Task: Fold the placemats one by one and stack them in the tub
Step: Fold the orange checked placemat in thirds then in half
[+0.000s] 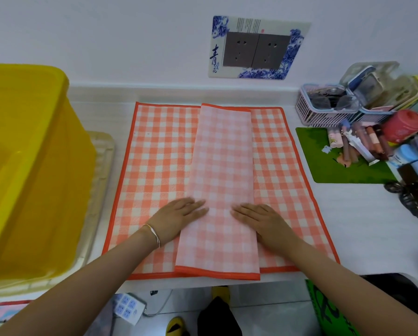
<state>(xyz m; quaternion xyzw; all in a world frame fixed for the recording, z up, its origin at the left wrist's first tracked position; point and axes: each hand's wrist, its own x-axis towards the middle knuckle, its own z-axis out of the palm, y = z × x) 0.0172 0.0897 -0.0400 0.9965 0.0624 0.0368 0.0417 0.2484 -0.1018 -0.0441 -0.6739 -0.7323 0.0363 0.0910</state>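
"Tub at the left of the frame, was it?" the first asked.

"Yes, the yellow one. It filled the left edge and stood on a pale tray. Nothing folded showed in the part of its inside that could be seen."

"And the hands?"

"Just right of the tub, low in the centre, the left hand lay flat, its fingers straight and together and pointing right. A bracelet sat on that wrist. The fingertips rested on the left border of the folded placemat. The right hand mirrored it from the other side, palm down and fingers straight, pressing the right border. Neither hand gripped anything."

"How did the mat lie?"

"It was a narrow strip, pale side up, on top of a flat placemat spread on the table. Its long axis ran from the bottom centre of the frame up towards the wall, and both hands pressed near its lower end. How many flat mats lay beneath could not be told."

"So the next fold?"

"Probably across the short way, lower end carried up to the upper end. After that the bundle would go left, so the left hand was the nearer one to the tub."

"And further right?"

"There was a green mat and a basket of clutter, well apart from the work."
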